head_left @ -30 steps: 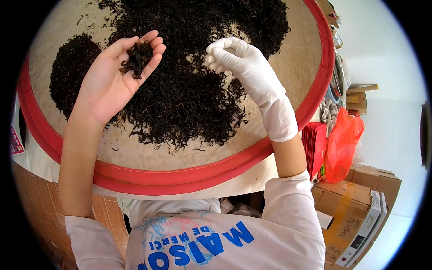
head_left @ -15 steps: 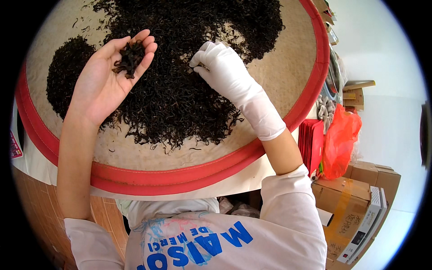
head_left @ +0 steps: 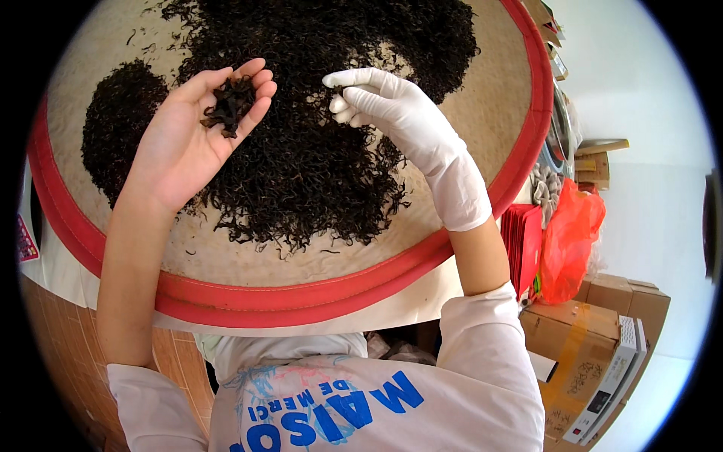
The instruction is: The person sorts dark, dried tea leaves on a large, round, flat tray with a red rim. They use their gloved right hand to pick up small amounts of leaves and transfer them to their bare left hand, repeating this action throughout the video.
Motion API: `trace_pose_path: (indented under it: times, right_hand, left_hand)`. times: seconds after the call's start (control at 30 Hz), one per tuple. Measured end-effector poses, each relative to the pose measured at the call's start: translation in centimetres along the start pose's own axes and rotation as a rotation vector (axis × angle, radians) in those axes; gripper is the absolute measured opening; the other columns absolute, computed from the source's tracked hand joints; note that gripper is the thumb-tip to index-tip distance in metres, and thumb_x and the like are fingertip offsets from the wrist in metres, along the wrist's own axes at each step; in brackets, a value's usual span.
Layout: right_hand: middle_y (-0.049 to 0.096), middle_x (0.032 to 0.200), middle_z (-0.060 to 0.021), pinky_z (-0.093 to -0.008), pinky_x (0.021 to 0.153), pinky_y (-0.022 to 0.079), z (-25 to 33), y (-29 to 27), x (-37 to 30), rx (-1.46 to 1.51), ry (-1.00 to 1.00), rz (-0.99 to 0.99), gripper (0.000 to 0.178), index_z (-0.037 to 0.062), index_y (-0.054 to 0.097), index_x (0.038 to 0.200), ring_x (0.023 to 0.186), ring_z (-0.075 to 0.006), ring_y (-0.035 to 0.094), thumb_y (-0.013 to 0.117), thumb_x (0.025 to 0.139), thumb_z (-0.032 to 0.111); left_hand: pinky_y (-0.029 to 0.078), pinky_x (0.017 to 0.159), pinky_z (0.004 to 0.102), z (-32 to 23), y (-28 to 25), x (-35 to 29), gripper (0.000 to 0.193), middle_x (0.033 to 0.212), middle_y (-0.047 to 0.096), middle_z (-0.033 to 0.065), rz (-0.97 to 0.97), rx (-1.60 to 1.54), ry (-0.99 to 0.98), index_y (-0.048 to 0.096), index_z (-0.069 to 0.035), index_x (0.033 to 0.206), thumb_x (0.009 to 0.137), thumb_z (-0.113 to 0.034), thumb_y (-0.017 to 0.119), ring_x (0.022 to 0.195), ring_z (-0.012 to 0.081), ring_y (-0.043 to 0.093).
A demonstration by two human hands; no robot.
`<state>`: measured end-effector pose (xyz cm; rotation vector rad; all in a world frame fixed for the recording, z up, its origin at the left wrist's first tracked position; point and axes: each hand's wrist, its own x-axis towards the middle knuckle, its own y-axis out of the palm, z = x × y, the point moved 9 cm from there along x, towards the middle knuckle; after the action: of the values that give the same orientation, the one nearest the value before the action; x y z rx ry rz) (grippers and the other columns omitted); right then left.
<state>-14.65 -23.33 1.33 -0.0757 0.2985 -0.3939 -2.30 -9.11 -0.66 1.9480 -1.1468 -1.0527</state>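
Our bare left hand (head_left: 179,154) lies palm-up, loosely cupping a clump of dark leaves (head_left: 230,107) toward the left edge of the round tray (head_left: 301,300), well apart from our gloved right hand (head_left: 399,109). The right hovers above the loose dark heap (head_left: 309,181), thumb and forefinger close; we cannot tell whether they pinch a shred. Tilting our cupped palm could spill the clump, and slippery glove fingertips could lose fine pieces.

The main leaf heap (head_left: 301,188) lay across the tray's (head_left: 324,300) middle, a side heap (head_left: 117,124) toward its left edge, a bag (head_left: 572,245) beyond its right edge.
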Motion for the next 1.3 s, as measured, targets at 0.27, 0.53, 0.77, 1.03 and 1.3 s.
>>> trace_pose_path:
  times: [0.27,0.53,0.77,1.03,1.3]
  right_hand:
    - [0.068,0.094,-0.0039,-0.0223,0.081,0.049,3.3,1.8,-1.3,-0.125,-0.13,-0.097,0.021,0.0011,0.064,0.111,0.085,-0.0087,0.061,0.057,0.092,0.006]
    - [0.066,0.092,-0.0043,-0.0243,0.074,0.049,5.8,4.8,-1.7,-0.289,-0.358,-0.127,0.018,0.003,0.065,0.105,0.08,-0.0098,0.06,0.062,0.088,0.004]
    - [0.062,0.091,-0.0129,-0.0311,0.075,0.05,8.2,5.5,-0.8,-0.557,-0.496,-0.158,0.025,0.0008,0.062,0.109,0.082,-0.0246,0.062,0.064,0.084,0.006]
    - [0.046,0.134,-0.0248,-0.0423,0.104,0.038,6.4,7.1,10.9,-1.088,-0.507,-0.081,0.07,0.0072,0.047,0.135,0.126,-0.0374,0.043,0.063,0.084,0.051]
    - [0.045,0.133,-0.0215,-0.0409,0.104,0.039,3.7,13.6,9.6,-1.186,-0.559,0.256,0.066,0.014,0.054,0.131,0.123,-0.0368,0.045,0.076,0.073,0.035]
  left_hand:
    - [0.053,0.091,0.0278,1.3,-0.3,0.0,0.032,0.11,0.058,0.0136,-0.006,0.042,-0.048,0.052,0.009,0.118,0.097,-0.014,0.048,0.102,0.0194,0.06]
    - [0.053,0.091,0.0302,2.6,-0.3,0.0,0.029,0.109,0.055,0.0147,0.027,0.061,-0.115,0.053,0.007,0.113,0.097,-0.017,0.046,0.101,0.0208,0.059]
    - [0.053,0.094,0.0356,3.2,-0.6,0.0,0.025,0.109,0.054,0.0158,-0.024,-0.203,-0.15,0.052,0.009,0.109,0.097,-0.01,0.041,0.102,0.0237,0.059]
    - [0.05,0.099,0.0389,-6.8,-2.6,-0.8,0.023,0.111,0.054,0.0208,0.152,-0.629,0.189,0.047,0.014,0.11,0.099,-0.002,0.035,0.11,0.0314,0.055]
    - [0.046,0.102,0.0394,-9.6,-5.5,-1.1,0.028,0.116,0.052,0.0217,0.26,-0.784,0.236,0.051,0.012,0.114,0.099,-0.004,0.033,0.116,0.0306,0.05]
